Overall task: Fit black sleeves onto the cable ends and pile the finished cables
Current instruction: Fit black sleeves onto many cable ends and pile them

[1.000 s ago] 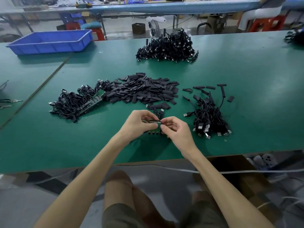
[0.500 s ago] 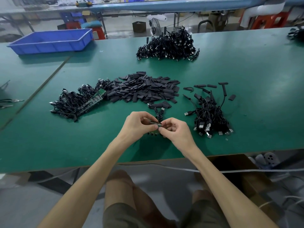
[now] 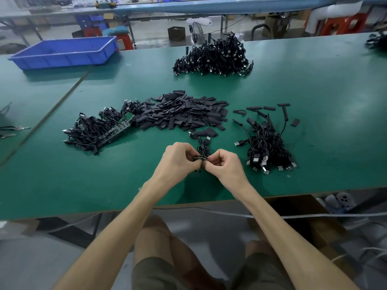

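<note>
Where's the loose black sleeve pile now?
Head view, centre of the green table: the sleeve pile lies between the cable bundle with green boards, touching it on the left, and the smaller cable bundle to its right.

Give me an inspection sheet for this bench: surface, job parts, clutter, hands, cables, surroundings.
Surface: green table, seam line at left.
Job's things: sleeve pile centre; board-ended cables left; cable pile right; far cable pile.
Clutter: blue tray far left; metal tool at the left edge.
Grippers: left hand and right hand both pinch one cable end.
Cables: held cable trails toward the sleeve pile; white cord below the near edge.
Surroundings: fan, cardboard box, red stool beyond.
</note>
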